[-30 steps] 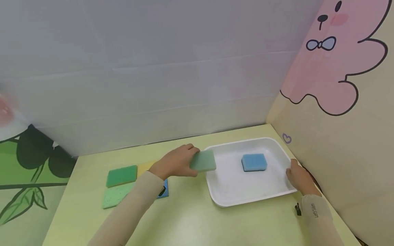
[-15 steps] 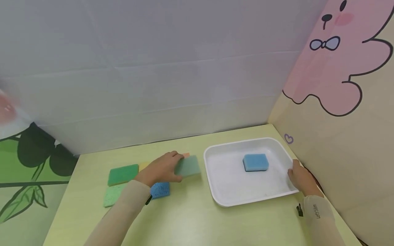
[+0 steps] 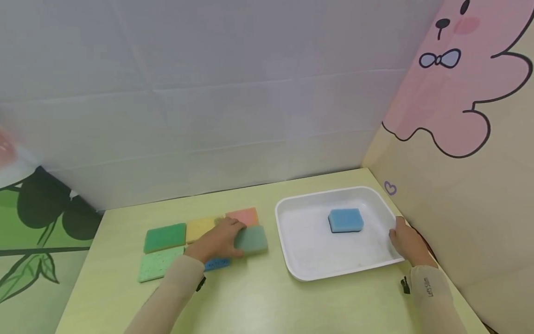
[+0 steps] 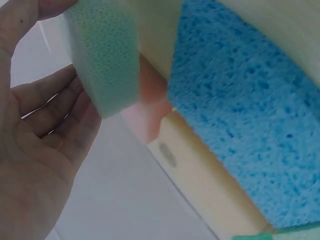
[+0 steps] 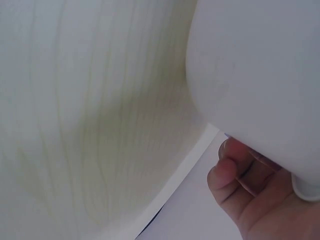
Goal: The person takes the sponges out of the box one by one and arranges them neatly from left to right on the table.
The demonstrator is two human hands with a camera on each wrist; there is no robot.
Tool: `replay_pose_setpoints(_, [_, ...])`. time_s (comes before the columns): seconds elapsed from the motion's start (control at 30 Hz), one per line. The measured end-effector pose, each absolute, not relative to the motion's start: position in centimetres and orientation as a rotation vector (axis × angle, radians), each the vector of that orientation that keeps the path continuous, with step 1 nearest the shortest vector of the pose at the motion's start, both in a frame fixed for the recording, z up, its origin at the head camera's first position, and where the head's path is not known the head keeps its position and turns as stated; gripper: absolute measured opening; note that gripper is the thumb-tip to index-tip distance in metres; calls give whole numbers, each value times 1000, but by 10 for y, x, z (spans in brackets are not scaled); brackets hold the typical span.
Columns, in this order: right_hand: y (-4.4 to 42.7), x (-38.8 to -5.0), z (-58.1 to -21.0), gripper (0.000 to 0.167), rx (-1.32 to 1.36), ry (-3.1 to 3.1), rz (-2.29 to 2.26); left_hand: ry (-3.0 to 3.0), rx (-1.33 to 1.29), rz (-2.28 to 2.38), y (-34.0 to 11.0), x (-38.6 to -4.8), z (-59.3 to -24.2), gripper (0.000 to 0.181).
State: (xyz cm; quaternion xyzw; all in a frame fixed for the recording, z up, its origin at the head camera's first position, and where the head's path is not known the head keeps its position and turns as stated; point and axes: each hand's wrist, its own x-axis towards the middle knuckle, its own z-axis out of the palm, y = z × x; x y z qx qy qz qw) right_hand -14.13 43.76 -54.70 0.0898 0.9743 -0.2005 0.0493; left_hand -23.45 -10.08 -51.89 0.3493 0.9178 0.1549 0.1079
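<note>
My left hand pinches a pale green sponge between thumb and fingers, just in front of a pink sponge. A pitted blue sponge lies by the wrist, partly hidden under the hand. In the left wrist view, the pale green sponge stands on edge in the hand, beside the large blue sponge. With curled fingers my right hand grips the right rim of a white tray. Inside that tray sits a light blue sponge with a dark underside.
Left of the hand lie a yellow sponge, a dark green sponge and a speckled light green sponge. The yellow-green table meets a pale wall behind and a wall with a pink bear at right.
My left hand has carried the pale green sponge left and down, from the tray's left rim to beside the blue sponge. The pink sponge has come into sight. The right hand keeps its grip.
</note>
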Motion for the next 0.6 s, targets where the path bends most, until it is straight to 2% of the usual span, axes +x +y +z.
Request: replay_pose_setpoints(0.6, [439,-142,-552,46,275,2997,-614,2707,1170,453,-102,-242,-551,68])
